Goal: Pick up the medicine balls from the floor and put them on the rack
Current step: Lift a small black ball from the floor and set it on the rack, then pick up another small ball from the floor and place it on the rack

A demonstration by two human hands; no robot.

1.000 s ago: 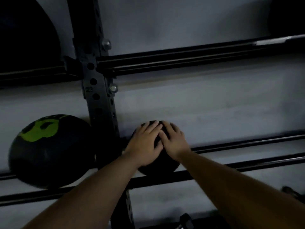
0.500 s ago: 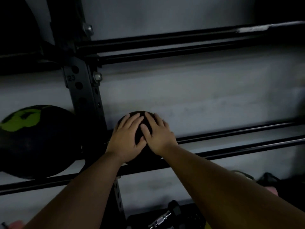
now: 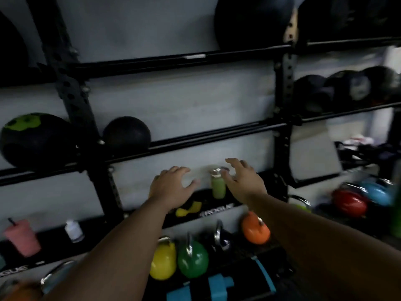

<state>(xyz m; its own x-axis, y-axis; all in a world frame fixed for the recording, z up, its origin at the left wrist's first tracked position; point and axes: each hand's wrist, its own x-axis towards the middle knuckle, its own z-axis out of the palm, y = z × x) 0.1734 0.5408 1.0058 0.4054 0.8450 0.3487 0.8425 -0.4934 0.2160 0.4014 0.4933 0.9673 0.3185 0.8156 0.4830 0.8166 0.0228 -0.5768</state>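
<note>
With the small black ball [image 3: 127, 133] resting on the rack [image 3: 195, 139] up and left of both spread, empty hands' fingers [image 3: 184, 170], turn floorward for the next ball.

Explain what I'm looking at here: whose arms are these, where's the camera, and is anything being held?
The single view comes from a camera worn on a person's head, looking forward and down. There is no machine; the two bare arms are that person's. The left hand and right hand are open, fingers spread, and hold nothing. Ahead is a black rack against a pale wall. A small black ball sits on its middle rails, right of the upright; a bigger green-marked ball sits to its left. Lower down stand a green bottle and coloured kettlebells.
</note>
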